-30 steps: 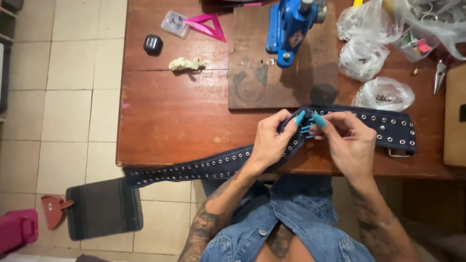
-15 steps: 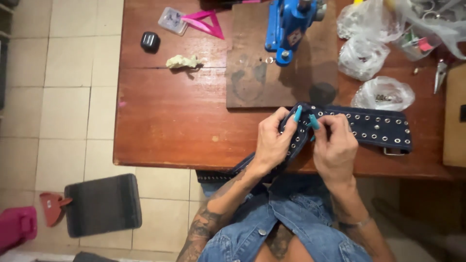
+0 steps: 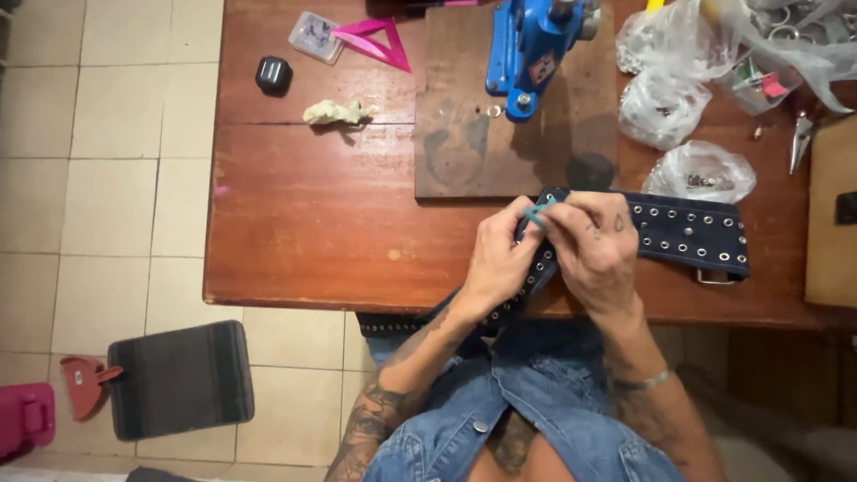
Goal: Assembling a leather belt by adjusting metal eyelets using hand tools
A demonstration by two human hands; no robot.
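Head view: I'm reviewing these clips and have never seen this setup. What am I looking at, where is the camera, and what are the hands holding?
The camera sits on the person's head and looks straight down, so you see their own arms and denim vest at the bottom. There is no machine arm, only two bare hands. The left hand and right hand meet over a dark studded belt that lies along the near edge of a wooden table and hangs off toward the lap. Both hands grip the belt, and a small teal piece shows between the fingertips. Farther back stand a blue hand press on a wooden board, clear plastic bags of small parts, a pink triangle and pliers.
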